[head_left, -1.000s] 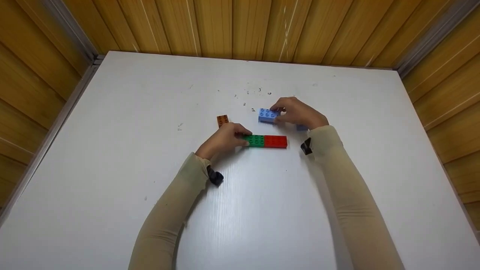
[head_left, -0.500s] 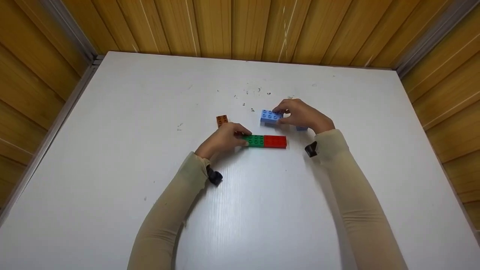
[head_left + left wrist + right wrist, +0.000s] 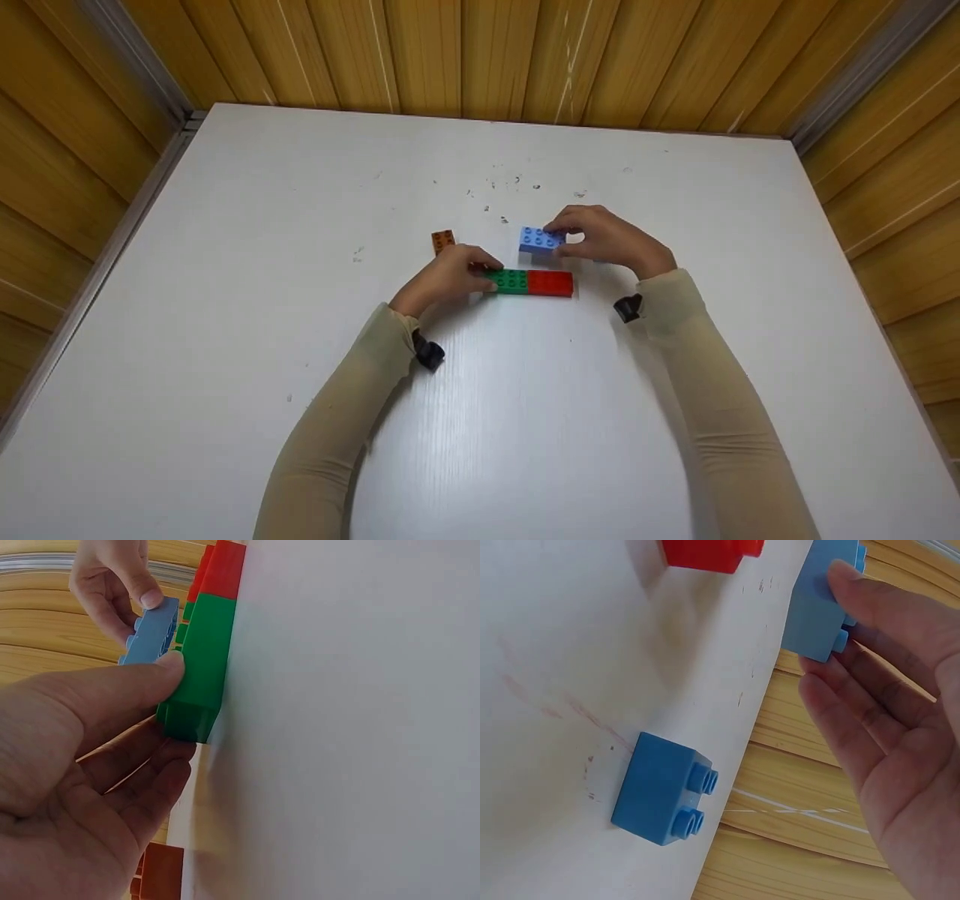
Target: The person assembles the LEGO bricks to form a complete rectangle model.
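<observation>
Thumb and fingers of my left hand (image 3: 450, 277) pinch the left end of a green building brick (image 3: 512, 281). Its right end meets a red building brick (image 3: 550, 283) in one straight row on the table. Just beyond this row, my right hand (image 3: 607, 236) pinches a light blue building brick (image 3: 536, 240) by its right end, studs up. In the left wrist view, that light blue brick (image 3: 152, 634) is raised above the table and apart from the green brick (image 3: 202, 652). The far ends of the pinched bricks are partly covered by fingers.
An orange-brown brick (image 3: 442, 240) lies beyond my left hand, partly hidden by it. A smaller blue brick (image 3: 660, 787) stands on the white table (image 3: 465, 435) near my right wrist, almost hidden in the head view. Wood-look panels (image 3: 495, 60) border the table.
My right hand has shifted slightly right and then nearer to me with the light blue brick, closer to the row. It now covers most of the smaller blue brick. My left hand stays put.
</observation>
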Action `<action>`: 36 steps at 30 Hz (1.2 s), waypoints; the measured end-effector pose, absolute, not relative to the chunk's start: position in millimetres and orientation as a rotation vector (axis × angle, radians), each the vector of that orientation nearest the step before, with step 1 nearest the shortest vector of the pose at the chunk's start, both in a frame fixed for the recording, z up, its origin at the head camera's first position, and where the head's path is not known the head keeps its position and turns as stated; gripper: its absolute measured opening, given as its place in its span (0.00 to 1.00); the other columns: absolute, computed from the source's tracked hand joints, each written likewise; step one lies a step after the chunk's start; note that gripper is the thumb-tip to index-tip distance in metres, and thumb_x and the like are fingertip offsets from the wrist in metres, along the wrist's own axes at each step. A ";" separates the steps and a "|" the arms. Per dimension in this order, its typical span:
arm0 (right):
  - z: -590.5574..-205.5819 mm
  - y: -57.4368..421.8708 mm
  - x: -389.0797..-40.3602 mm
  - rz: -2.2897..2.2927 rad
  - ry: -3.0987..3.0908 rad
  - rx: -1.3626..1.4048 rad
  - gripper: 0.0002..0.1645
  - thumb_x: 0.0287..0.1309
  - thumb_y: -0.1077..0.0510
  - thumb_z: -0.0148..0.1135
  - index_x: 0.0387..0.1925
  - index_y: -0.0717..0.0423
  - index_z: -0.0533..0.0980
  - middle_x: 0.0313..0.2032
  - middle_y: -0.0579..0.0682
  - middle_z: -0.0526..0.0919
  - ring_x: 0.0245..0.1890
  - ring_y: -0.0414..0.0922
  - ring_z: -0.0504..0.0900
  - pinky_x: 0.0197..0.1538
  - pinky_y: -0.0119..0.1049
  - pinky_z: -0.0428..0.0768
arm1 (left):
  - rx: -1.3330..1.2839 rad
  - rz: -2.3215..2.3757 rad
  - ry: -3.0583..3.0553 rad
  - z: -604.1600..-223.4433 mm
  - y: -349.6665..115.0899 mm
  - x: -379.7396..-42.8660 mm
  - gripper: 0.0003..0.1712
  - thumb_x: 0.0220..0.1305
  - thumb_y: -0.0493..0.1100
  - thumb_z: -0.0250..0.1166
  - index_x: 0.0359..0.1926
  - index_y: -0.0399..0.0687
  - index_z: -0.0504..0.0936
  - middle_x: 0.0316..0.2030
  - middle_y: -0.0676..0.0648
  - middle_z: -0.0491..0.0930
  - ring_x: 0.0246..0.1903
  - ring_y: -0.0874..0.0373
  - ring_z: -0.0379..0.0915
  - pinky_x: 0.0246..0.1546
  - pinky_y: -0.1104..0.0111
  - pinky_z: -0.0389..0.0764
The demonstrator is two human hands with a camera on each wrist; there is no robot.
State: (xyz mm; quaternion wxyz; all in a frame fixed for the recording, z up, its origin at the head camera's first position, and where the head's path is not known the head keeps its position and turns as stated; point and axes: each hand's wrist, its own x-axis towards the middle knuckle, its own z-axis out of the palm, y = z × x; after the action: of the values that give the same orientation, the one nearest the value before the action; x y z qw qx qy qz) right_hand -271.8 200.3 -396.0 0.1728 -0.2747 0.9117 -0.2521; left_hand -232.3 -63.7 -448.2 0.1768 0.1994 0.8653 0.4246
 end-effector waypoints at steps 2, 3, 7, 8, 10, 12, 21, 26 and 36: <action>-396.8 201.1 -270.5 -0.713 2.587 -0.809 0.24 0.57 0.60 0.67 0.57 0.56 0.77 0.53 0.53 0.80 0.54 0.49 0.76 0.62 0.48 0.73 | 0.563 1.206 2.448 -449.1 -63.8 -232.8 0.19 0.58 0.37 0.68 0.52 0.44 0.83 0.50 0.45 0.82 0.48 0.54 0.75 0.55 0.64 0.76; -396.9 201.4 -269.7 -0.714 2.586 -0.822 0.24 0.57 0.60 0.67 0.57 0.56 0.77 0.53 0.53 0.80 0.54 0.49 0.77 0.62 0.48 0.74 | 0.563 1.206 2.448 -449.4 -63.8 -233.0 0.19 0.58 0.37 0.68 0.52 0.44 0.83 0.50 0.45 0.82 0.48 0.54 0.76 0.55 0.64 0.76; -397.5 202.0 -266.5 -0.719 2.579 -0.867 0.24 0.56 0.61 0.67 0.56 0.57 0.78 0.52 0.54 0.80 0.54 0.50 0.77 0.61 0.47 0.74 | 0.560 1.207 2.448 -449.5 -63.7 -233.5 0.19 0.59 0.37 0.68 0.52 0.44 0.83 0.51 0.45 0.81 0.48 0.55 0.76 0.55 0.64 0.76; -397.7 202.2 -265.8 -0.722 2.578 -0.873 0.24 0.56 0.61 0.67 0.56 0.57 0.78 0.52 0.53 0.80 0.54 0.49 0.77 0.61 0.47 0.75 | 0.560 1.204 2.449 -449.3 -63.5 -233.6 0.19 0.59 0.37 0.68 0.52 0.44 0.83 0.51 0.45 0.81 0.49 0.54 0.76 0.56 0.63 0.76; -398.3 202.3 -264.3 -0.727 2.573 -0.884 0.24 0.56 0.60 0.67 0.56 0.57 0.78 0.52 0.53 0.80 0.53 0.49 0.77 0.61 0.47 0.75 | 0.557 1.203 2.448 -449.1 -63.4 -233.8 0.19 0.59 0.38 0.68 0.53 0.44 0.83 0.51 0.46 0.81 0.49 0.54 0.75 0.56 0.63 0.76; -398.9 202.2 -262.8 -0.731 2.566 -0.891 0.24 0.57 0.60 0.67 0.56 0.57 0.78 0.52 0.53 0.80 0.54 0.49 0.77 0.61 0.47 0.75 | 0.550 1.206 2.446 -449.0 -63.5 -233.9 0.19 0.59 0.38 0.68 0.53 0.45 0.83 0.51 0.46 0.81 0.49 0.54 0.75 0.56 0.63 0.76; -401.0 200.9 -256.5 -0.737 2.551 -0.949 0.23 0.57 0.59 0.67 0.55 0.57 0.78 0.51 0.53 0.80 0.53 0.50 0.78 0.59 0.47 0.76 | 0.583 1.217 2.455 -449.9 -63.3 -235.0 0.18 0.58 0.37 0.68 0.52 0.43 0.83 0.51 0.44 0.82 0.49 0.54 0.75 0.55 0.62 0.77; -402.3 198.8 -252.9 -0.727 2.530 -0.947 0.23 0.57 0.59 0.67 0.55 0.58 0.78 0.51 0.54 0.80 0.54 0.51 0.78 0.61 0.48 0.75 | 0.565 1.217 2.454 -449.9 -63.1 -235.2 0.19 0.58 0.37 0.69 0.52 0.43 0.83 0.51 0.44 0.82 0.49 0.54 0.75 0.55 0.62 0.76; -405.9 198.0 -246.5 -0.740 2.516 -0.975 0.23 0.57 0.59 0.67 0.55 0.58 0.78 0.51 0.54 0.80 0.53 0.50 0.78 0.60 0.47 0.75 | 0.539 1.200 2.448 -450.0 -61.8 -235.0 0.19 0.58 0.37 0.69 0.52 0.44 0.83 0.51 0.45 0.82 0.52 0.54 0.76 0.56 0.62 0.76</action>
State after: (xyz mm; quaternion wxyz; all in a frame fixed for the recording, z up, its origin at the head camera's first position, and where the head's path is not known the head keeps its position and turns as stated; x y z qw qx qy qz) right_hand -246.5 198.0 -405.9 0.1708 -0.3432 0.8861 -0.2606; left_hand -235.0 -61.8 -450.0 0.1801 0.1909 0.8665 0.4247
